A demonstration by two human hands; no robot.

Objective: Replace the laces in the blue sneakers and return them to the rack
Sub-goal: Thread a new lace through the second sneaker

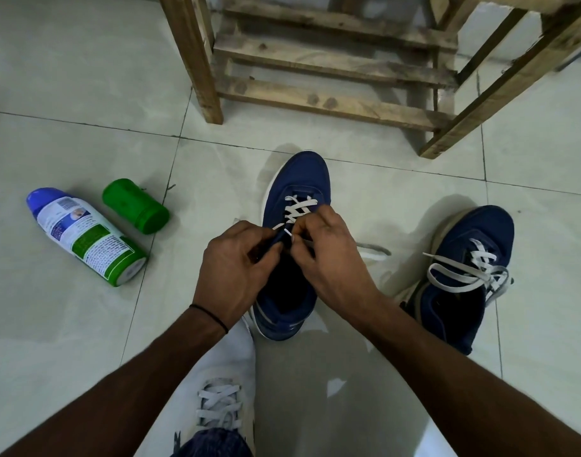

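While second sneaker (477, 230) sits on floor (365, 199) at right, apparently laced, ends loose, centre sneaker (297, 179) stands toe toward rack (328, 80), only partly done. White lace (297, 207) crosses lower eyelets; upper ones unthreaded. Left hand (236, 268) pinches edge of upper by eyelet row. Right hand (328, 255) pinches lace tip just beside it, seemingly feeding next eyelet. Judged past midpoint. Left to do: finish threading, perhaps tie, set pair on rack. Spray can (85, 239), green cap (136, 206) lie at left, well apart.
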